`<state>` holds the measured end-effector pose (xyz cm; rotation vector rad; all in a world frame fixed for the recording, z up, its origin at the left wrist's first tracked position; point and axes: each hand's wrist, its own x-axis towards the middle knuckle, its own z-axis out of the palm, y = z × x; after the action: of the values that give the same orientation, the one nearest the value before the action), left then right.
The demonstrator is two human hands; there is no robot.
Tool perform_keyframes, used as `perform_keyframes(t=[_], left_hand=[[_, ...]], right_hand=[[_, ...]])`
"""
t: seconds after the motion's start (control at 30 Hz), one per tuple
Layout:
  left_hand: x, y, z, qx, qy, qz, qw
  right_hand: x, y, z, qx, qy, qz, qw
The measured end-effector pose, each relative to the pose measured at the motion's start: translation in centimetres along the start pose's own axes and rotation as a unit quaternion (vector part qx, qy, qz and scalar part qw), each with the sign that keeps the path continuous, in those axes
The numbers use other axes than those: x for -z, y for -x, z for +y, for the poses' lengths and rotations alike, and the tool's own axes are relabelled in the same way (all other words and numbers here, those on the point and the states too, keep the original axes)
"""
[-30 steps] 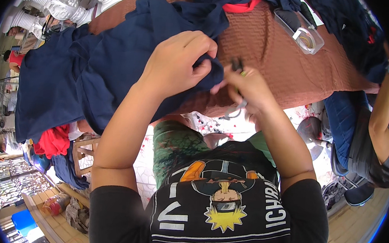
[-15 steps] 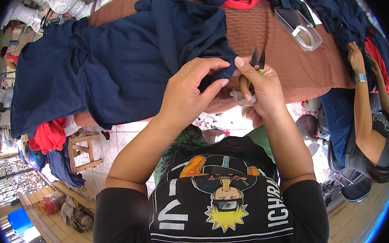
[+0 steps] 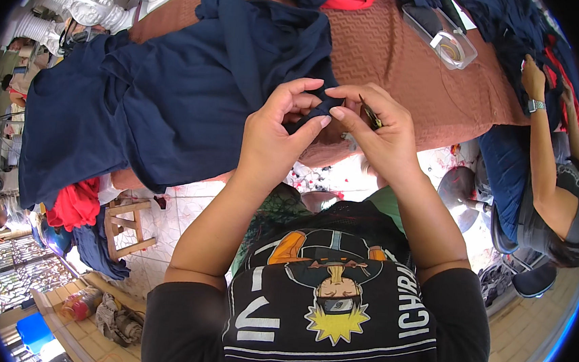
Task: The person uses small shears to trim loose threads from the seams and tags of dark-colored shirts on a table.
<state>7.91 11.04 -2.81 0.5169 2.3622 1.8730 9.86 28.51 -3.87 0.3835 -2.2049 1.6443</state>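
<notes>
A garment [image 3: 173, 104] is spread on the table [image 3: 394, 60], at ten o'clock from the hands; a clear box [image 3: 443, 40] is set at one o'clock, a stool [image 3: 129, 226] at eight

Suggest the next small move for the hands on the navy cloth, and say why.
Probably bring the small snips in the right hand down to the pinched spot. The left hand and right fingertips pinch one edge of the navy blue fabric garment, and the blades sit just above, not cutting.

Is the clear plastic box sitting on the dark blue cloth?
No, the clear rectangular plastic box rests directly on the brown textured table cover, well apart from the dark navy blue cloth garment.
</notes>
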Motion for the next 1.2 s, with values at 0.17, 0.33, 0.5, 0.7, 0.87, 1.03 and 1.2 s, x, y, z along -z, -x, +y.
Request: perform_keyframes(t=[0.17,0.33,0.5,0.7,0.87,1.03,1.2], left_hand=[[-0.3,0.2,0.0,-0.051,-0.080,-0.013,0.995],[-0.6,0.1,-0.5,0.001,-0.026,0.003,1.000],[-0.3,0.0,-1.2,0.044,0.095,0.011,0.994],[-0.4,0.2,-1.4,0.028,0.090,-0.004,0.996],[0.3,0.0,-1.2,0.087,0.195,-0.002,0.977],[0.4,0.1,-1.8,0.075,0.224,-0.003,0.972],[0.7,0.2,-1.3,0.099,0.207,-0.013,0.973]], right_hand=[[0.7,-0.1,-0.5,0.041,0.071,-0.017,0.996],[1.0,-0.1,-1.2,0.053,0.033,0.005,0.998],[2.5,0.5,-1.6,-0.003,-0.060,-0.077,0.995],[0.7,-0.1,-0.8,0.043,0.057,-0.017,0.997],[0.7,-0.2,-0.1,0.042,0.056,0.009,0.997],[0.0,0.0,0.0,0.044,0.077,-0.014,0.996],[-0.1,0.1,-0.1,0.113,0.160,-0.004,0.981]])
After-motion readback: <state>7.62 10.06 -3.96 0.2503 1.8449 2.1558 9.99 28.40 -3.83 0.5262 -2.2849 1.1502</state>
